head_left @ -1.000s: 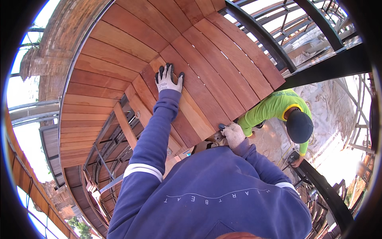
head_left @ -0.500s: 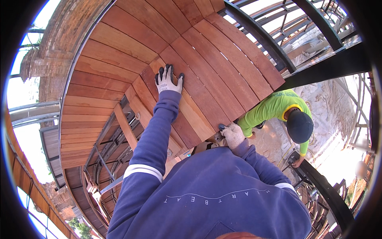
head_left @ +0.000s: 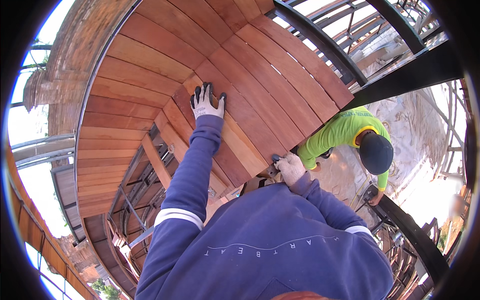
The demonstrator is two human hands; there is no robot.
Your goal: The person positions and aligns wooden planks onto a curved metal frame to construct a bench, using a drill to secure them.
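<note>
My left hand [head_left: 206,103], in a pale glove with dark fingertips, lies flat with fingers spread on the reddish-brown wooden planks [head_left: 260,95]. Beneath its wrist runs a lighter tan plank [head_left: 242,145]. My right hand [head_left: 291,169], also gloved, is closed at the near ends of the planks, close to my body. Its dark thumb tip shows at the plank edge. The other fingers are turned under and mostly hidden, so what they hold cannot be made out.
On the right, below the planks, a person in a lime-green shirt [head_left: 327,137] and dark cap bends down, one hand at a dark metal beam [head_left: 412,237]. A black beam [head_left: 405,75] crosses at upper right. Left of my arm, a gap in the decking shows metal framing [head_left: 137,192] and a loose narrow board [head_left: 156,160].
The view has shifted slightly, so the planks sit a little further left. Both hands keep nearly the same places on the wood.
</note>
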